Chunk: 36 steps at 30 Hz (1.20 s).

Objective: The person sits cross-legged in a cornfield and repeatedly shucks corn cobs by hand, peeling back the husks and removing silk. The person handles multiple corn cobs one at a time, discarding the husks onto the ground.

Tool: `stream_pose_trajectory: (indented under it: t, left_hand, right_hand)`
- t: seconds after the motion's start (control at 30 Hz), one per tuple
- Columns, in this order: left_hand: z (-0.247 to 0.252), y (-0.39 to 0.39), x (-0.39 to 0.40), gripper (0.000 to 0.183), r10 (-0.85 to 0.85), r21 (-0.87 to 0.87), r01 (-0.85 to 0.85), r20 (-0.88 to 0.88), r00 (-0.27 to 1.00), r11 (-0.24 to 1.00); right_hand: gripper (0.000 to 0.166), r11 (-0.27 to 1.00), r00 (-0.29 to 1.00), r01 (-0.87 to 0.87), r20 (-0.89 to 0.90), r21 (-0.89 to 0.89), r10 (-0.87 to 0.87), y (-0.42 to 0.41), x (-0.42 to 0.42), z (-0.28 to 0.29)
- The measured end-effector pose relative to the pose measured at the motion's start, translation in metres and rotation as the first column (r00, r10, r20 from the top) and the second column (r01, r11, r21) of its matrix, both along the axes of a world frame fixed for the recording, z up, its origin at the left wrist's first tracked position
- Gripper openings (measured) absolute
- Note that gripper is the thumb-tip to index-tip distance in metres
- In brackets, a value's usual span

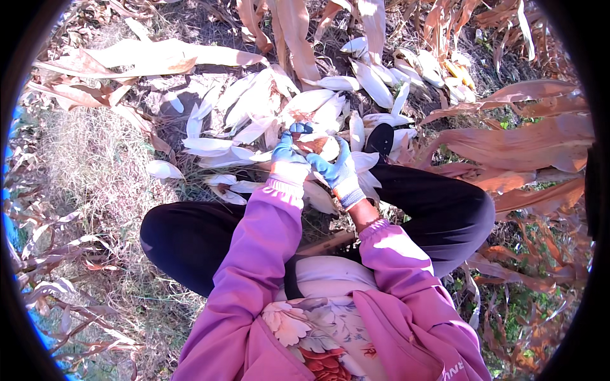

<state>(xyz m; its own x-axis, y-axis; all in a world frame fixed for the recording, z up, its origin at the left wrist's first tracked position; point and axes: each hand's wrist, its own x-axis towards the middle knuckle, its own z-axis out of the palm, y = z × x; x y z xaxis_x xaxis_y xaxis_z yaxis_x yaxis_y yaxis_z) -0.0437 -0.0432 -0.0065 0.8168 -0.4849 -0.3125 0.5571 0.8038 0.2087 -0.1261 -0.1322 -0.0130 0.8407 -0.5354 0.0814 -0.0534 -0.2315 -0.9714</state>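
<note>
Both my hands wear blue-coated work gloves and meet over a heap of dry corn husks. Between them is a maize ear in its pale husk [324,146], with brown silk showing at one end. My left hand [291,148] grips its left side, fingers curled over the far end. From the right, my right hand [337,166] holds it with the thumb raised along the husk. Any kernels on this ear are hidden. Pale loose husks [252,100] lie just beyond and to the left of my hands.
Yellow maize ears [460,75] lie partly bare at the far right of the heap. Dry corn leaves [519,140] crowd the right side and a long dry leaf [157,55] crosses the far left. My bent legs [429,205] flank the husks; a black shoe [380,139] touches them.
</note>
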Motion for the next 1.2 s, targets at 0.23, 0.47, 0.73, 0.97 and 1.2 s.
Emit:
stream_pose_trajectory:
  t: [0.23, 0.47, 0.73, 0.97, 1.2]
  left_hand:
    - [0.017, -0.014, -0.008, 0.030, 0.092, -0.005, -0.094, -0.180, 0.979, 0.996]
    - [-0.004, 0.024, 0.029, 0.026, 0.118, -0.151, -0.113, 0.025, 0.993, 0.982]
    - [-0.016, 0.086, 0.074, 0.026, 0.341, 0.203, -0.312, -0.125, 0.932, 0.928]
    - [-0.101, 0.127, 0.097, 0.024, 0.492, 0.334, -0.406, -0.236, 0.838, 0.851]
    - [-0.061, 0.115, 0.072, 0.037, 0.482, 0.282, -0.426, -0.171, 0.859, 0.859]
  right_hand:
    - [0.060, 0.960, 0.987, 0.122, -0.129, 0.253, -0.092, -0.005, -0.006, 0.038]
    - [0.042, 0.745, 0.997, -0.009, 0.065, 0.667, -0.046, -0.020, -0.002, 0.022]
    - [0.030, 0.284, 0.966, -0.042, 0.112, 0.958, -0.233, -0.042, 0.000, 0.029]
    - [0.041, 0.280, 0.974, -0.107, 0.157, 0.954, -0.165, -0.045, -0.002, 0.019]
    - [0.038, 0.266, 0.945, 0.021, 0.068, 0.964, -0.320, -0.057, -0.010, 0.006]
